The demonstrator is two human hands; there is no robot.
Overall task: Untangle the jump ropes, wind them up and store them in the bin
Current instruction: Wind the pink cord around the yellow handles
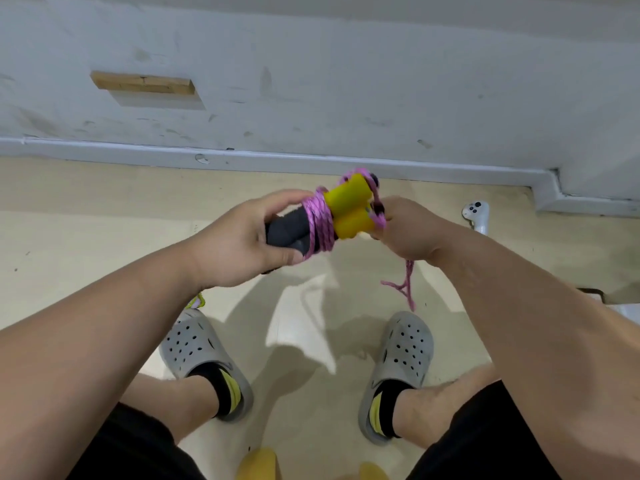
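Handles [349, 216]: gripped, left hand [235, 240] | pink rope [320, 220]: wound round handles | rope tail [407, 282]: pinched, right hand [408, 233]

Scuffed white plaster wall [346, 81] with a wooden block [142, 84] stuck on, grey skirting [277, 160], glossy beige floor [104, 202].
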